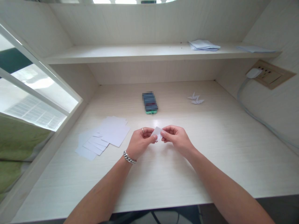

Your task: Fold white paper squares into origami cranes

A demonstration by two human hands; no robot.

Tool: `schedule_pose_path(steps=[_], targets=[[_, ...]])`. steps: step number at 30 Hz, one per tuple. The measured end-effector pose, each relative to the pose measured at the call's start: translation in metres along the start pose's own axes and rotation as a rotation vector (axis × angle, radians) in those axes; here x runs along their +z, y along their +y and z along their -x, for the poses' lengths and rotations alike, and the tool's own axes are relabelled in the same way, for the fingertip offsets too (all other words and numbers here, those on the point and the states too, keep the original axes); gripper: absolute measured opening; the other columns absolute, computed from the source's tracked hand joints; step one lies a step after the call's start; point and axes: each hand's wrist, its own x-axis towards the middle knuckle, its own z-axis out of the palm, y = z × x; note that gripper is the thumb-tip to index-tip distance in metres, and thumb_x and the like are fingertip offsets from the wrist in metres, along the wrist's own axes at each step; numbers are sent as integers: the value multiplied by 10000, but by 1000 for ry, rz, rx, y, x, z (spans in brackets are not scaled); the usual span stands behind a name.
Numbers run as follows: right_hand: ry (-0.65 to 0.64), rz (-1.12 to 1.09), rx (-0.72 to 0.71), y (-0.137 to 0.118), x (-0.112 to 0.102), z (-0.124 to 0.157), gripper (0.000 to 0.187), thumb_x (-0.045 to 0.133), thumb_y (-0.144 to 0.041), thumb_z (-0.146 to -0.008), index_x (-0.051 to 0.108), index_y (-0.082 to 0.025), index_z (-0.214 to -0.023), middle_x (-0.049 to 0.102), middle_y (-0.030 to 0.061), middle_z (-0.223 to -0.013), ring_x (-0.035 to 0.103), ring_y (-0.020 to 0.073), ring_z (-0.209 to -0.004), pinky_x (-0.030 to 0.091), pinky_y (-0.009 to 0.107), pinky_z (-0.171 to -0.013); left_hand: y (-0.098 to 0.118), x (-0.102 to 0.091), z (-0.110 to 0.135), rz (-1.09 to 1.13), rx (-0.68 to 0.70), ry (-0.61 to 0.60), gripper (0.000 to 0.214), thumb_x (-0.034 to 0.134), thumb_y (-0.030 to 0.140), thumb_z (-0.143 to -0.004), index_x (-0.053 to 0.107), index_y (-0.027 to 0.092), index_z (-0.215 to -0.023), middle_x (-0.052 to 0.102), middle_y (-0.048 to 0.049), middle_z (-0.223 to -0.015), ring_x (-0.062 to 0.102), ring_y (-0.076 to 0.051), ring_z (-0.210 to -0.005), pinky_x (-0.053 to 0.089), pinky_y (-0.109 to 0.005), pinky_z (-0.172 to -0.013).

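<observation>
A small folded piece of white paper (158, 133) is held just above the pale wooden desk (210, 149), near its middle. My left hand (140, 141), with a ring and a metal bracelet on the wrist, pinches the paper's left side. My right hand (176, 138) pinches its right side, fingers curled. Both hands meet over the paper.
A spread of white paper sheets (104, 137) lies left of my hands. A blurred dark phone (149, 102) rests further back. Small folded paper pieces (195, 99) sit at the back right. More paper (203, 45) is on the shelf. A wall socket and cable (254, 74) are at right.
</observation>
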Motion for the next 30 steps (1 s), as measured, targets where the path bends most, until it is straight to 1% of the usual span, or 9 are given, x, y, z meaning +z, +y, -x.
schedule_pose_path(steps=[3, 6, 9, 13, 19, 22, 25, 28, 30], targets=[[-64, 29, 31, -6, -1, 3, 316, 782, -417, -672, 690, -132, -773, 667, 26, -631, 610, 131, -579, 495, 276, -581, 0, -1, 0, -4, 11, -29, 267, 813, 251, -653, 703, 108, -850, 723, -69, -760, 636, -141, -652, 509, -257, -614], [-94, 61, 37, -8, -2, 5, 289, 786, -399, -669, 685, -134, -723, 645, 14, -585, 588, 121, -532, 480, 265, -542, 2, -1, 1, -24, 26, -59, 254, 798, 287, -674, 714, 114, -839, 730, -74, -785, 646, -152, -678, 514, -265, -629], [-115, 53, 29, -8, -1, 5, 262, 788, -376, -671, 696, -138, -726, 650, 14, -590, 589, 119, -529, 483, 263, -537, 2, -1, 2, -42, 58, -34, 231, 797, 303, -676, 722, 124, -801, 726, -59, -734, 646, -151, -652, 519, -270, -623], [-105, -7, 9, -6, 0, 5, 222, 792, -342, -665, 726, -151, -757, 680, 25, -649, 619, 132, -586, 508, 276, -579, 3, -1, 3, -46, 73, -3, 210, 807, 290, -661, 737, 129, -778, 719, -54, -677, 630, -145, -599, 512, -271, -579], [-61, -76, -11, -4, 1, 4, 187, 797, -274, -639, 757, -163, -784, 683, 19, -616, 621, 136, -552, 508, 276, -540, 4, 1, 4, 9, 83, 28, 115, 808, 217, -630, 745, 148, -697, 709, -38, -625, 624, -139, -572, 514, -266, -559], [-49, -72, -22, -4, 2, 5, 166, 797, -256, -626, 760, -164, -760, 681, 18, -601, 619, 134, -536, 512, 274, -530, 4, 1, 4, 22, 80, 16, 85, 795, 196, -641, 744, 154, -696, 709, -32, -630, 630, -134, -582, 512, -252, -563], [-40, -52, -23, -6, 3, 6, 157, 798, -264, -621, 757, -166, -737, 670, 13, -574, 612, 133, -519, 515, 278, -525, 3, 1, 4, 9, 89, -5, 108, 797, 224, -650, 739, 156, -711, 710, -34, -654, 639, -142, -599, 521, -262, -576], [-65, -39, -18, -7, 3, 8, 165, 797, -282, -633, 754, -165, -741, 680, 18, -607, 617, 132, -537, 527, 286, -548, 3, 1, 5, -28, 111, -12, 118, 799, 246, -655, 738, 154, -697, 708, -42, -651, 640, -150, -599, 529, -278, -587], [-99, -61, 3, -8, 1, 8, 193, 796, -289, -643, 755, -163, -783, 693, 27, -650, 635, 138, -579, 538, 292, -582, 4, 0, 5, -38, 125, -2, 108, 796, 247, -657, 741, 158, -682, 705, -43, -637, 636, -150, -589, 525, -279, -577]])
